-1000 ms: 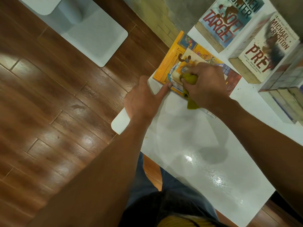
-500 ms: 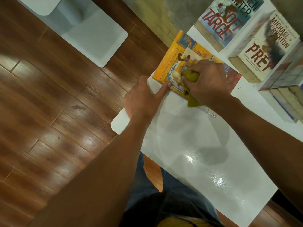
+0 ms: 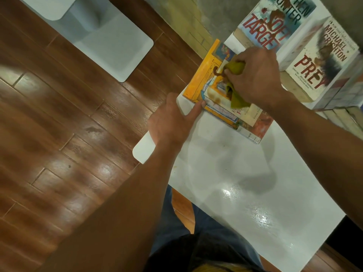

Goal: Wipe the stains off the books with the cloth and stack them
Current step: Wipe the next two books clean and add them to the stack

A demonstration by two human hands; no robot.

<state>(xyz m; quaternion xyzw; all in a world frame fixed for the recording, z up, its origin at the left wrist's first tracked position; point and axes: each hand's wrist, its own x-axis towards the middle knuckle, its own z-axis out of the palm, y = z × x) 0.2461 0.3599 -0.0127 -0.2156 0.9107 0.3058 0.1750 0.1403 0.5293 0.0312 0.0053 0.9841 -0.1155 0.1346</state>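
Item: yellow picture book [image 3: 204, 79], lying flat at the far left corner of the white counter [image 3: 245, 173], partly overhanging its edge. A brown stain [image 3: 217, 71] shows on the cover just left of the cloth, with a fainter brown smear below it. Cleaning is under way, not finished.

Item: olive-green cloth [image 3: 235, 69], bunched and pressed on the cover, one tail hanging toward the near edge of the book.

Item: right hand [image 3: 259, 77], fingers curled round the cloth, gripping it against the book.

Item: left hand [image 3: 172, 122], resting at the counter edge, one straight finger touching the near corner of the book to steady it; it holds nothing.

Item: paperback titled "Soft Target" [image 3: 275, 22], far side of the counter, dark stains on its cover; apparently not yet wiped.

Item: paperback titled "Prey" [image 3: 322, 65], just beside the first, stained likewise.

Item: further books [image 3: 345, 107] at the right edge, lying on one another; their covers cannot be made out.

Progress, as judged: early. One book is in hand, at least two stained covers wait, and the final stack is not yet built.
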